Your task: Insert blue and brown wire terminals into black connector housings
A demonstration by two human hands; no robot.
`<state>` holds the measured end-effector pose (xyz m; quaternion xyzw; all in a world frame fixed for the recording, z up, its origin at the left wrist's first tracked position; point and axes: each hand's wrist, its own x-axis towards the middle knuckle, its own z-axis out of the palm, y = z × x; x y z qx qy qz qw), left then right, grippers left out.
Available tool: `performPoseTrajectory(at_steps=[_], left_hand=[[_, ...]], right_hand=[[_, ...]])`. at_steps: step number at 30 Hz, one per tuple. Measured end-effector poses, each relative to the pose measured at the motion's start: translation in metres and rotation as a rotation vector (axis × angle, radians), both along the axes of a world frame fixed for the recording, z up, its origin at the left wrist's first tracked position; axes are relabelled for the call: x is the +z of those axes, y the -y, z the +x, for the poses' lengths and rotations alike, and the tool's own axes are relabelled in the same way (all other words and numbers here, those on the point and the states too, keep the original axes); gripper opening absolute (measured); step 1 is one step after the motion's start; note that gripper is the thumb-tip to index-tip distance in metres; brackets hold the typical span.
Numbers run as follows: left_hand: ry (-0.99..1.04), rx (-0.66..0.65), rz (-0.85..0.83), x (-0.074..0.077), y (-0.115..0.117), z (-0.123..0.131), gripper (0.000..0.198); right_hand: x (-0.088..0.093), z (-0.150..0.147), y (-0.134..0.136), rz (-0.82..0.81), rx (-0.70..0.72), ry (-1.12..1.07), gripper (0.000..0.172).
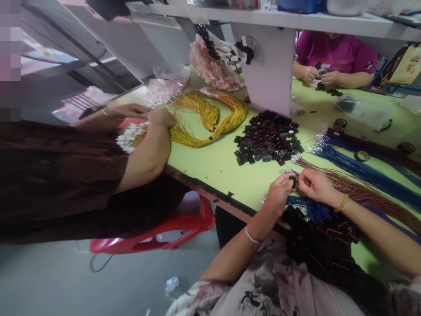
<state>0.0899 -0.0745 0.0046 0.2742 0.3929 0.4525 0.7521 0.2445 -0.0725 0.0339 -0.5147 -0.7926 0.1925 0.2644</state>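
Observation:
My left hand (279,192) pinches a small black connector housing (293,181) between thumb and fingers, over the table's front edge. Close against it, my right hand (314,186) has its fingertips pressed together; what they grip is too small to make out. Around my hands lie bundles of brown wires (353,188) and blue wires (355,162), with metal tips toward the left. A heap of black connector housings (268,136) sits on the table beyond my hands. More black connector pieces (329,237), some with wires, are gathered by my lap.
At left, a co-worker's hands (161,117) handle yellow wires (197,118) on the green table (210,164). Across from me sits another person (335,55). A white upright panel (269,70) carries a shelf (213,15). Tape rolls (362,156) lie at right; a red stool (184,226) stands below.

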Motion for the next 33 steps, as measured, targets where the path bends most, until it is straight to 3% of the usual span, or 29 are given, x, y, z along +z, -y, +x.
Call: performPoseTrajectory(at_steps=[3, 8, 16, 20, 22, 26, 30, 33], left_hand=[[-0.055, 0.024, 0.058, -0.004, 0.002, 0.004, 0.029], [-0.121, 0.076, 0.126, -0.012, 0.003, 0.011, 0.029], [-0.042, 0.041, 0.064, -0.008, -0.001, 0.004, 0.031], [-0.099, -0.007, 0.073, -0.009, 0.001, 0.005, 0.030], [-0.165, -0.004, 0.120, -0.008, 0.005, 0.005, 0.029], [-0.387, 0.056, 0.474, 0.007, 0.027, 0.006, 0.025], [-0.582, -0.157, 0.970, 0.026, 0.060, 0.011, 0.026], [-0.705, -0.296, 1.179, 0.028, 0.077, 0.017, 0.031]], right_hand=[[-0.005, 0.000, -0.002, -0.045, -0.025, -0.070, 0.014], [-0.014, 0.003, -0.008, -0.408, -0.079, -0.302, 0.021], [-0.012, 0.005, -0.005, -0.219, 0.003, -0.217, 0.015], [-0.013, 0.004, -0.004, -0.233, -0.012, -0.215, 0.014], [-0.010, 0.008, -0.007, -0.325, 0.000, -0.235, 0.017], [-0.002, 0.017, -0.023, -0.559, 0.105, -0.247, 0.027], [0.001, 0.010, -0.032, -0.543, 0.325, 0.122, 0.021], [0.002, -0.005, -0.028, -0.431, 0.341, 0.431, 0.036]])
